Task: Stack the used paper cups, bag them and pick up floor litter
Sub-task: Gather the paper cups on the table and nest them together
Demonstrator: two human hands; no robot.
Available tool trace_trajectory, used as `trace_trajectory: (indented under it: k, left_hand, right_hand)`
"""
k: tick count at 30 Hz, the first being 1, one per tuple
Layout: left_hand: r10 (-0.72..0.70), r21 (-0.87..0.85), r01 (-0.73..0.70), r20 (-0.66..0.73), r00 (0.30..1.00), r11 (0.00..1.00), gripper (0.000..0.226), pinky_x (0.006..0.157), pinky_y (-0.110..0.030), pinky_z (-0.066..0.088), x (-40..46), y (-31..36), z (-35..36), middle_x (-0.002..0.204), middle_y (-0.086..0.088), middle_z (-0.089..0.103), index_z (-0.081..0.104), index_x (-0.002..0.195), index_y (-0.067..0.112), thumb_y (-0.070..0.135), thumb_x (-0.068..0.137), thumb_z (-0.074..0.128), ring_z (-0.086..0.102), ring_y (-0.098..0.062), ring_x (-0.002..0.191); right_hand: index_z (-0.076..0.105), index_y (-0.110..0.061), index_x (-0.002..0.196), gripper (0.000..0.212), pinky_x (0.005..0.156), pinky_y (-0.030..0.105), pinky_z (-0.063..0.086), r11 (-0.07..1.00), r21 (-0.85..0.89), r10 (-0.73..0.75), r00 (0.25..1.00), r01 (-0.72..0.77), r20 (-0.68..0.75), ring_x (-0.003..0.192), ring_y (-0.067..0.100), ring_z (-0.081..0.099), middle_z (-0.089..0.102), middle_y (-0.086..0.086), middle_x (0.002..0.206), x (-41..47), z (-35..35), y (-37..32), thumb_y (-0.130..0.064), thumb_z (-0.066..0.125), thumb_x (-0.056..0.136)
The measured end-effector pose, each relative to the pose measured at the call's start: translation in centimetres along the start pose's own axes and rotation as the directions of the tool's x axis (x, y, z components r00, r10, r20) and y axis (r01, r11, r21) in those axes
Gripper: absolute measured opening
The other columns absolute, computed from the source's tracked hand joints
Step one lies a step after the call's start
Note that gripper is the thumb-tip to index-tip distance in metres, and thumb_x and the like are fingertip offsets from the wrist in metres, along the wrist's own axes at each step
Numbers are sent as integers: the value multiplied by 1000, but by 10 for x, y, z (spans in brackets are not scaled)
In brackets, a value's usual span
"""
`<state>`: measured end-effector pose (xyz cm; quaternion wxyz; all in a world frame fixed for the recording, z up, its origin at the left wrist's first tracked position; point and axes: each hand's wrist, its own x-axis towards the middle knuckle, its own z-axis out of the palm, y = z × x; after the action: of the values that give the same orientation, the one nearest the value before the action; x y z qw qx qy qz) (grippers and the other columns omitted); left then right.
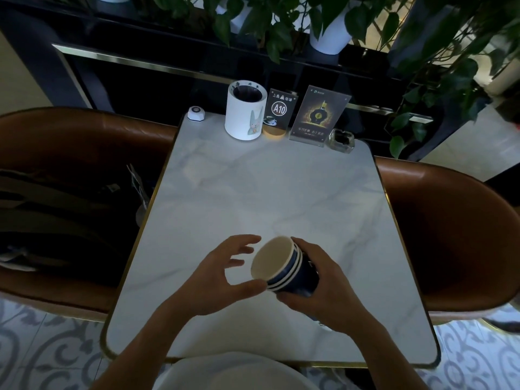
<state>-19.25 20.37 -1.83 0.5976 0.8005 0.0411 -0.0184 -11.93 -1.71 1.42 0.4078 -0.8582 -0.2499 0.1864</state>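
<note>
- R hand (pixel 323 288) wrapped round stack of cups (pixel 284 270), tilted, mouth facing left, held just above table (pixel 253 192).
- L hand (pixel 222 274) loose, fingers spread, thumb touching stack rim, not gripping.
- Far edge of table: white holder (pixel 244 115), A10 sign (pixel 278 114), ad stand (pixel 318 116), glass ashtray (pixel 341 140), call button (pixel 196 112).
- Brown chairs (pixel 450 235) either side.

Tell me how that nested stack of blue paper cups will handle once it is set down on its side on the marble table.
The stack of cups, tilted sideways in the right hand, probably rolls in a curve, since the cups taper. It looks light: one hand holds it. The thin paper rims likely dent under a hard squeeze. The left hand is open beside it.
</note>
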Motion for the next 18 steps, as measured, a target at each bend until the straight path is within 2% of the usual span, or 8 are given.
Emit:
trace_trajectory:
  k: [4, 7, 12, 18]
  left_hand:
    - [-4, -33, 4, -7, 1000, 999, 69, 90, -12, 51, 3, 6, 4, 133, 23, 54, 47, 131, 43, 58, 71, 77, 57, 5, 117]
    - [-8, -26, 8, -1, 1000, 1000, 67, 90, -16, 54, 4, 11, 8, 131, 23, 56, 46, 126, 48, 61, 67, 74, 59, 4, 114]
    - [-6, -7, 6, 11, 1000, 1000, 68, 89, -16, 54, 3, 11, 11, 129, 25, 57, 48, 129, 43, 47, 71, 83, 59, 4, 113]
    - [-12, -2, 12, 32, 999, 1000, 73, 93, -21, 55, 2, 13, 12, 128, 22, 60, 50, 131, 38, 46, 68, 84, 61, 0, 113]
  right_hand:
    - [40, -31, 138, 85, 96, 23, 52, 1000, 13, 2, 1000, -2, 17, 122, 7, 54, 54, -15, 134, -1, 3, 0, -41, 84, 66]
    - [41, -31, 137, 85, 96, 24, 52, 1000, 20, -10, 1000, 10, 24, 121, 7, 54, 54, -15, 133, -2, 4, -1, -40, 85, 66]
    - [41, -32, 137, 84, 95, 23, 52, 999, 22, -29, 999, 28, 31, 121, 6, 54, 54, -16, 132, -3, 3, -2, -38, 85, 66]
    - [40, -35, 137, 87, 94, 24, 53, 1000, 16, -24, 999, 24, 41, 120, 7, 55, 54, -18, 132, -8, 1, -2, -46, 84, 63]
